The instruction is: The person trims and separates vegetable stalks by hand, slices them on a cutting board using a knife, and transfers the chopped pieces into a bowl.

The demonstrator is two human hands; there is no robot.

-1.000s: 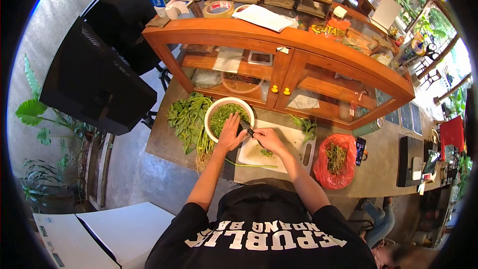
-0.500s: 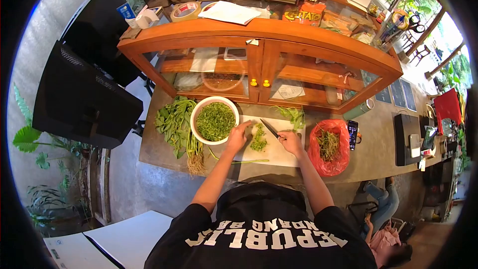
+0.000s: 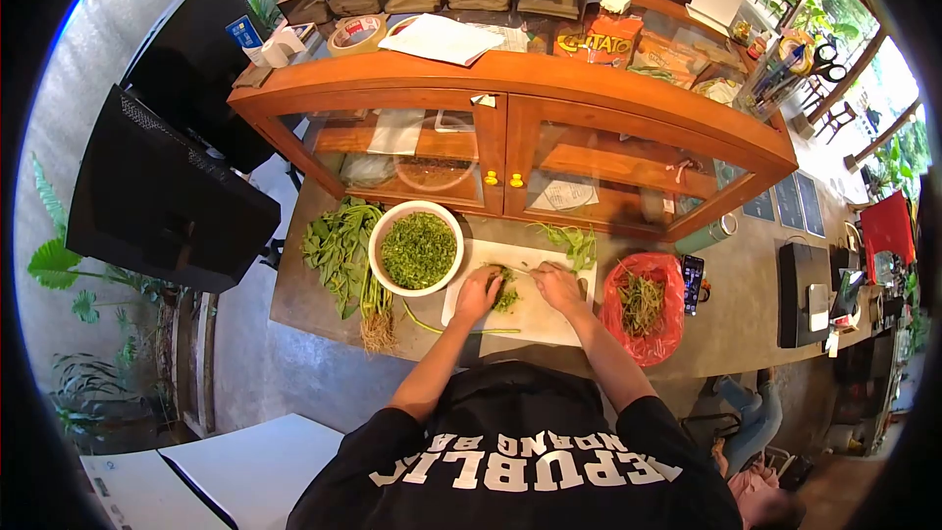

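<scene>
On the white cutting board (image 3: 549, 326), my left hand (image 3: 476, 296) is curled with its fingertips against a small heap of chopped greens (image 3: 506, 296). My right hand (image 3: 557, 289) is closed around the handle of a knife (image 3: 521, 269), whose blade points left towards the heap and is partly hard to see. Just left of the board stands a white bowl (image 3: 377, 265) full of finely cut greens (image 3: 419, 250). A leafy sprig (image 3: 575, 243) lies at the board's far right corner. One long green stem (image 3: 461, 330) crosses the board's near left edge.
A bunch of leafy stems with roots (image 3: 343, 253) lies left of the bowl. Right of the board sits a red plastic bag (image 3: 671, 319) of trimmings, beside a phone (image 3: 693, 280). A wooden glass-door cabinet (image 3: 510, 98) rises behind. Another person (image 3: 751, 422) sits at lower right.
My left hand has moved from beside the bowl's rim to the chopped greens. My right hand has shifted slightly left, and the knife has swung to point more directly left.
</scene>
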